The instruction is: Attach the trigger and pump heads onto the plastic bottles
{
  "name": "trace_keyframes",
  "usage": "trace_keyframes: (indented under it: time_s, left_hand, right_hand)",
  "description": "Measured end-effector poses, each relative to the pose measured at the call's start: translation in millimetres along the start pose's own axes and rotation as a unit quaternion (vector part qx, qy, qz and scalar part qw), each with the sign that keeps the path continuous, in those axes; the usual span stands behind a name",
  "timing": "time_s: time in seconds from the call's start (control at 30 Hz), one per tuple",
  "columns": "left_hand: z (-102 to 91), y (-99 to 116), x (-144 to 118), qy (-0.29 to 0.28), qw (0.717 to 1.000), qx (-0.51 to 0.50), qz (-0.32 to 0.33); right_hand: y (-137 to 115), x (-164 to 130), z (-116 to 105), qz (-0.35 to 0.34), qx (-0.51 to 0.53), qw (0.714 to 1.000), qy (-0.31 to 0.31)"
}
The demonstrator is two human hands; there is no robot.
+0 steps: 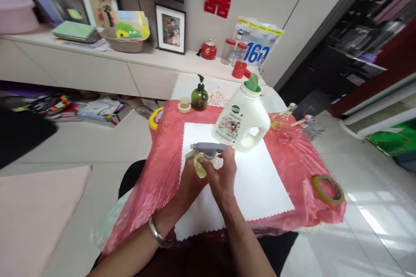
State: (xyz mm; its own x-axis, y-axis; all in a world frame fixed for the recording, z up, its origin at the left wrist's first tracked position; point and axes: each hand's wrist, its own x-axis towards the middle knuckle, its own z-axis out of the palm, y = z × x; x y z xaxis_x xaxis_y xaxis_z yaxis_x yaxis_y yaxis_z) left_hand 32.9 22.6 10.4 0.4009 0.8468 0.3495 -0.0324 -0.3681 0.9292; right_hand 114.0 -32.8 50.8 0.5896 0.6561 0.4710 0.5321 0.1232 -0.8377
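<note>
Your left hand gripping sprayer from below; right hand closing fingers around its neck. Jug standing just beyond hands.

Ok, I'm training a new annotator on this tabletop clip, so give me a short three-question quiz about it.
1. True or false: the big white jug has its cap screwed on.
2. What lies near the table's right front corner? A) roll of tape B) scissors C) cup
3. What do both hands hold over the white mat?

Key:
1. False; its neck is open.
2. A, the roll of tape.
3. A small spray bottle with a grey trigger head, held between the left hand and the right hand.
</note>
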Motion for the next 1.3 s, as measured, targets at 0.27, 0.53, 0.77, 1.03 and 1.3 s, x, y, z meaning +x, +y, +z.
trace_keyframes:
  time_s: [0.27,0.53,0.77,1.03,1.3]
  left_hand:
    - [0.9,-40.5,-24.5,-0.015,0.987,0.147,0.068]
    - [-2.1,-38.4,-28.7,-0.046,0.979,0.186,0.063]
    - [-1.9,-29.8,-26.2,-0.035,0.979,0.193,0.061]
    - [-2.6,-24.8,-24.7,-0.03,0.978,0.197,0.056]
    - [-2.1,-25.8,-24.5,-0.037,0.979,0.198,0.045]
  right_hand:
    - [-9.0,11.8,-45.3,0.011,-0.02,0.998,0.051]
    - [27.7,43.3,-170.2,0.07,-0.089,0.978,0.174]
    - [87.9,90.9,-259.6,0.092,-0.188,0.943,0.26]
    - [148.8,128.3,-297.6,0.102,-0.231,0.93,0.266]
    - [164.0,133.8,-301.5,0.112,-0.221,0.936,0.251]
